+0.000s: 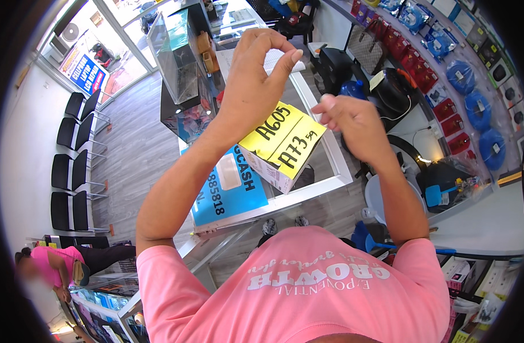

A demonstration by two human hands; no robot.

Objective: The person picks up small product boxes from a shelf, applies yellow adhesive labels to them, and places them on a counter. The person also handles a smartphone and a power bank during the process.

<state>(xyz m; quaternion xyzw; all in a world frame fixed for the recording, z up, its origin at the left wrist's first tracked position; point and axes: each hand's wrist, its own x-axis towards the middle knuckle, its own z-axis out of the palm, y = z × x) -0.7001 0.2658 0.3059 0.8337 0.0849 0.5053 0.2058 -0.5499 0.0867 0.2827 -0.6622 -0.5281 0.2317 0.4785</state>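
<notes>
My left hand [256, 74] is raised above the far side of a small white box [268, 171]. Its thumb and forefinger come together in a pinch, and whatever is between them is too small to make out. Two bright yellow labels [282, 140] with black handwriting cover the top of the box. Just right of the box, my right hand [350, 123] hovers with its fingers curled in toward the thumb. It is slightly blurred, and I cannot see what it holds, if anything. The box stands on a glass-topped counter with a white frame [325, 186].
A blue printed sign [227, 188] lies beside the box. Left are black chairs [73, 171] along the wall and a person in a pink top [50, 260]. On the right hang packaged cables [476, 108], above a black office chair [393, 91]. A glass display case [182, 80] stands beyond the counter.
</notes>
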